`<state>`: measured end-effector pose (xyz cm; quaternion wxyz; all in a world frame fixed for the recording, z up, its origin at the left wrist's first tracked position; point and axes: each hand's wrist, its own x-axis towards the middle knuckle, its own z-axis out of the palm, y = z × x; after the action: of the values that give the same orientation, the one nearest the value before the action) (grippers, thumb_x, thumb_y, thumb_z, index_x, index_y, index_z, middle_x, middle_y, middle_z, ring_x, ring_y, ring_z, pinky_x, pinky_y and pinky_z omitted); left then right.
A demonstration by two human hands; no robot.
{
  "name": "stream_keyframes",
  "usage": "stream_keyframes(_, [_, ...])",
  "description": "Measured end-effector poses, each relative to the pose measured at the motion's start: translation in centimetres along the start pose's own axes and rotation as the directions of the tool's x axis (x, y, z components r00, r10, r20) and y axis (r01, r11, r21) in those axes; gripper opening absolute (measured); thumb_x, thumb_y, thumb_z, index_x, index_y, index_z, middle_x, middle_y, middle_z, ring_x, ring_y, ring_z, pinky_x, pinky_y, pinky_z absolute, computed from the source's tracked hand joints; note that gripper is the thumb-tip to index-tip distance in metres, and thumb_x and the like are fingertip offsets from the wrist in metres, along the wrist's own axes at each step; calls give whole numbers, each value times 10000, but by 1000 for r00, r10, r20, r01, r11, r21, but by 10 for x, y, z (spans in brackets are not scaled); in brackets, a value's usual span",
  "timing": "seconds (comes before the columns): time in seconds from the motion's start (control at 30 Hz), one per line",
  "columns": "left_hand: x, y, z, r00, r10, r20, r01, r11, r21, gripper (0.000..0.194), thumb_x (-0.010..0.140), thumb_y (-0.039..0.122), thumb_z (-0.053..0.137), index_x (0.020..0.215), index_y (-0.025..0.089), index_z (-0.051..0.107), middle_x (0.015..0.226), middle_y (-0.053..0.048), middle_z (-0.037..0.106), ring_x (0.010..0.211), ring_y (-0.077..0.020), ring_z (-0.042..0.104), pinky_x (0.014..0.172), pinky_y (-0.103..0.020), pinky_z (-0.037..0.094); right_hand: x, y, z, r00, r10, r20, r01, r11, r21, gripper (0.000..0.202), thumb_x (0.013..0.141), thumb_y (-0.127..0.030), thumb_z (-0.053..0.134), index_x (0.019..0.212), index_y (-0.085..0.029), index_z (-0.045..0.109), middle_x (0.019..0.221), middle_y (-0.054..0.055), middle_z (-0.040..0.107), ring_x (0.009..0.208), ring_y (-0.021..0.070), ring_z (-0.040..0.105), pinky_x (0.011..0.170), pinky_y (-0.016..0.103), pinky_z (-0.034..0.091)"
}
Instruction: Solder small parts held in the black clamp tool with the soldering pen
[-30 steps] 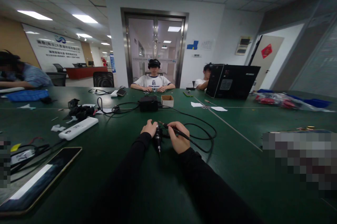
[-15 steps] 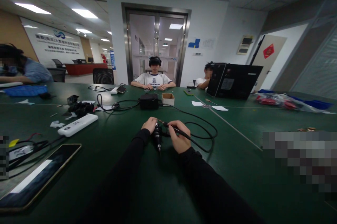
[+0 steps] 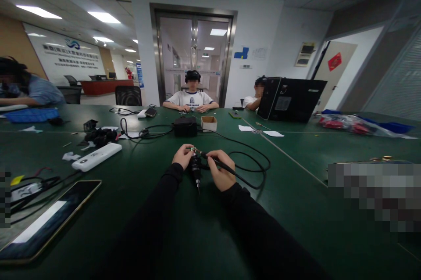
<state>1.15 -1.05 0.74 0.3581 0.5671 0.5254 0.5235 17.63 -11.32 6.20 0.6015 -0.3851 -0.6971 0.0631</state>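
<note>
My right hand (image 3: 222, 171) is closed in a pen grip on a dark soldering iron (image 3: 204, 155), whose coppery tip points left and whose cable trails off behind. Pinched in the fingers of my left hand (image 3: 182, 156) is a small green circuit board (image 3: 193, 149). The iron's tip is close to this board; whether they touch I cannot tell. Between my hands a black screwdriver-like tool (image 3: 196, 166) stretches toward me, its thin metal point nearest my body. Part of it is covered by my left fingers.
Beyond my hands stand a black box (image 3: 185, 127) and an open cardboard box (image 3: 208, 123). Black cable (image 3: 265, 168) loops at right. A white power strip (image 3: 97, 157) and a phone (image 3: 49, 220) lie left. A co-worker (image 3: 191, 98) sits opposite; a black case (image 3: 292, 99) stands right.
My left hand has shifted slightly left and up, and the green board now shows at its fingertips. The right hand has moved a little left with the iron.
</note>
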Motion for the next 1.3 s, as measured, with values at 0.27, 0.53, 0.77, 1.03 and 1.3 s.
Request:
stream_keyframes(0.27, [-6, 9, 0, 1000, 5, 28, -2, 996, -92, 226, 749, 194, 589, 975, 183, 593, 872, -47, 725, 842, -161, 682, 849, -309, 515, 0, -2, -1, 1000, -3, 15, 3, 1000, -5, 139, 837, -195, 504, 799, -212, 637, 773, 25, 641, 734, 174, 608, 713, 297, 490])
stream_keyframes(0.53, [-6, 10, -1, 1000, -5, 11, 6, 995, -96, 248, 692, 161, 594, 938, 189, 595, 844, -34, 720, 843, -168, 677, 859, -321, 509, 1, -5, -2, 1000, 7, -3, -7, 1000, 0, 133, 829, -194, 507, 772, -210, 627, 754, 23, 639, 718, 172, 604, 701, 295, 485])
stream_keyframes(0.77, [-5, 9, -1, 1000, -6, 16, 8, 993, -119, 258, 660, 129, 573, 910, 185, 593, 835, -32, 718, 854, -172, 675, 877, -335, 504, 1, -4, -1, 1000, 6, -10, -6, 1000, -7, 132, 813, -187, 506, 754, -212, 621, 734, 14, 633, 701, 169, 602, 681, 291, 481])
stream_keyframes(1.03, [-5, 11, -2, 999, -40, 6, 41, 987, -153, 238, 670, 125, 577, 900, 183, 590, 785, -26, 704, 811, -169, 677, 857, -331, 514, 0, -5, -2, 1000, -5, -4, 5, 1000, 1, 133, 823, -191, 508, 748, -216, 616, 736, 19, 641, 703, 175, 606, 694, 298, 490])
stream_keyframes(1.3, [-6, 10, -3, 1000, -19, 13, 20, 988, -153, 224, 671, 149, 595, 893, 181, 594, 798, -31, 714, 822, -176, 684, 864, -340, 512, -1, -3, -2, 1000, -4, 23, 4, 1000, -9, 131, 831, -189, 511, 771, -212, 626, 758, 19, 639, 717, 174, 605, 712, 300, 490])
